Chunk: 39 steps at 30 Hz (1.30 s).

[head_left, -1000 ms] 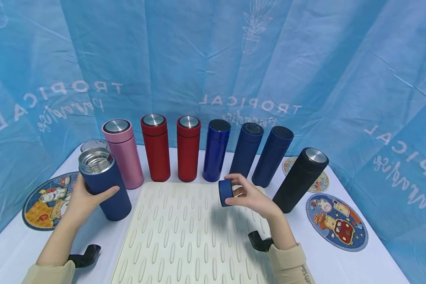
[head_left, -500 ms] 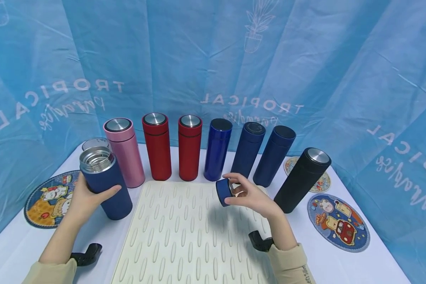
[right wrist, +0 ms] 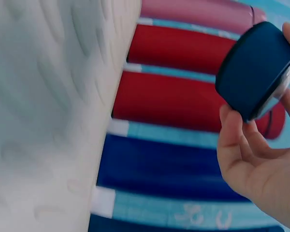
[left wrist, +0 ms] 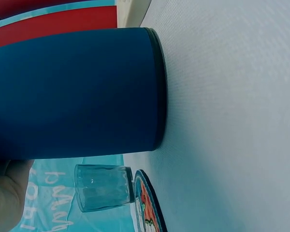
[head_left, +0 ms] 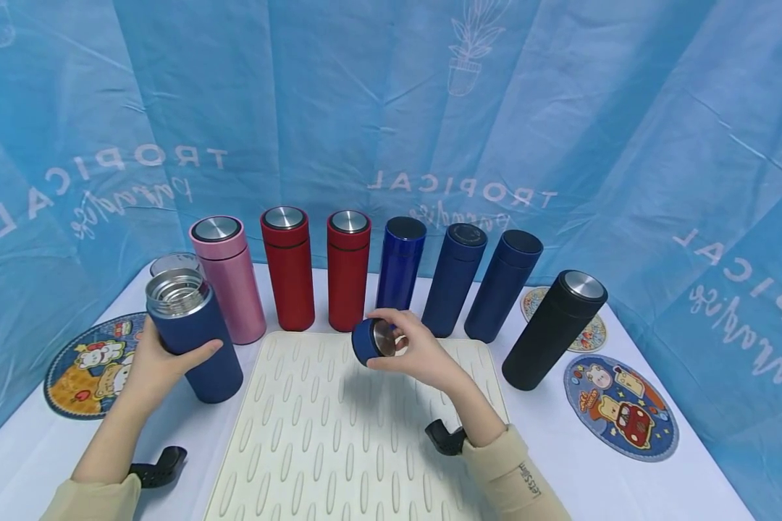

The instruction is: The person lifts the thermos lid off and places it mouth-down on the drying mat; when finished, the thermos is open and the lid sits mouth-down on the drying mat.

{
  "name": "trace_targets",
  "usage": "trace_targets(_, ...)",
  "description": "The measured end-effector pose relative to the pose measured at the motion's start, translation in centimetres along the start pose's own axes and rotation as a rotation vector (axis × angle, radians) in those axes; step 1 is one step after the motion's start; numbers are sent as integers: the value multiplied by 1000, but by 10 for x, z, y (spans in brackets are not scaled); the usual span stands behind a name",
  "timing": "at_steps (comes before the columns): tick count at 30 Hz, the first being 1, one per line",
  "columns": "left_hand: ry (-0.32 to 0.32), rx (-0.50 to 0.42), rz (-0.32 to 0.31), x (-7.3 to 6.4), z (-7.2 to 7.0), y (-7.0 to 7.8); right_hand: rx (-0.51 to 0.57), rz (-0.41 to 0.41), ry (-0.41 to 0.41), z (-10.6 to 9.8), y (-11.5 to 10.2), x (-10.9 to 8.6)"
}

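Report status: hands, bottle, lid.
Left hand gripping open blue bottle. Right hand holding blue lid, apart from that bottle. Pink bottle close by, possible snag.

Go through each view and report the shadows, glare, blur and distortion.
Head view: soft shadow on the cream mat below the right hand, the black bottle leaning outward, probably lens distortion, its steel top shining; left wrist: bluish cast, dim shadow on the white tablecloth beside the blue bottle; right wrist: mat and red bottles blurred, blue lid crisper.

right grip (head_left: 418, 352) farther left, blue lid (head_left: 364, 343) turned, steel face (head_left: 384, 339) clearer
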<state>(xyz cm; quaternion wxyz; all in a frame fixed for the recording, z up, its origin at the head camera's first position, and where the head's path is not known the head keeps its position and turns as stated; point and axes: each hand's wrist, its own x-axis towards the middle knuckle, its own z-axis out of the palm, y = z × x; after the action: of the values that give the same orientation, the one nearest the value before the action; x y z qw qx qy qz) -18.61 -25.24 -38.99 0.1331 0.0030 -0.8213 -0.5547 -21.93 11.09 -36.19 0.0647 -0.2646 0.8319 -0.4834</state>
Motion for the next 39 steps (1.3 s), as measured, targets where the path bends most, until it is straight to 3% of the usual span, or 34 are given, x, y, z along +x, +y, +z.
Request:
trace_targets(9, -12, -12, -15, 0, -1, -2, -34, 6, -35, 40, -5, 25)
trace_targets(20, -14, -5, -9, 1, -1, -3, -194, -28, -16, 79, 2, 56)
trace_targets(39, -40, 27, -55, 4, -3, -2, -432, -32, -64, 114, -1, 92)
